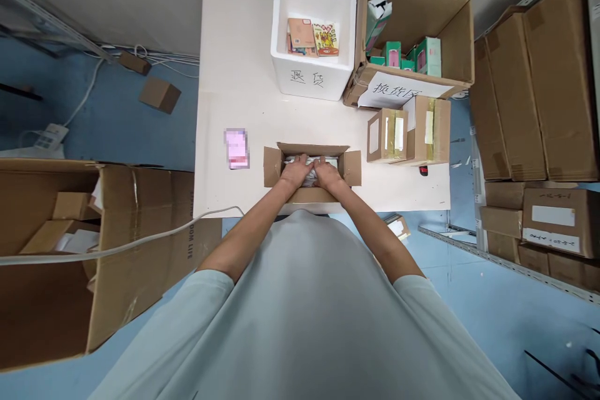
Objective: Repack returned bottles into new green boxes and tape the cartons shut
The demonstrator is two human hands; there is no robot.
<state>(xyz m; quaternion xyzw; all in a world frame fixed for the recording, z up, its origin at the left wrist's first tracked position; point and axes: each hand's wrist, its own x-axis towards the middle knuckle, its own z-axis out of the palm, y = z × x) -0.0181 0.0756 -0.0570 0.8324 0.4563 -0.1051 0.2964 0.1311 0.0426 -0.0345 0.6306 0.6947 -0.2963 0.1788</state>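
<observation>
open carton [352, 169]: on our desk [234, 75], mid near edge, long axis left to right
white wrapping [309, 180]: inside it, under our fingers
left hand [297, 172], right hand [327, 174]: equally near, side by side
fingers: bent, touching wrapping; we cannot tell their gap or grip

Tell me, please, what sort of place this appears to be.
Probably a parcel-packing or storage room: an open carton and taped boxes stand on the table, and more cartons stand on metal shelving nearby.
</observation>
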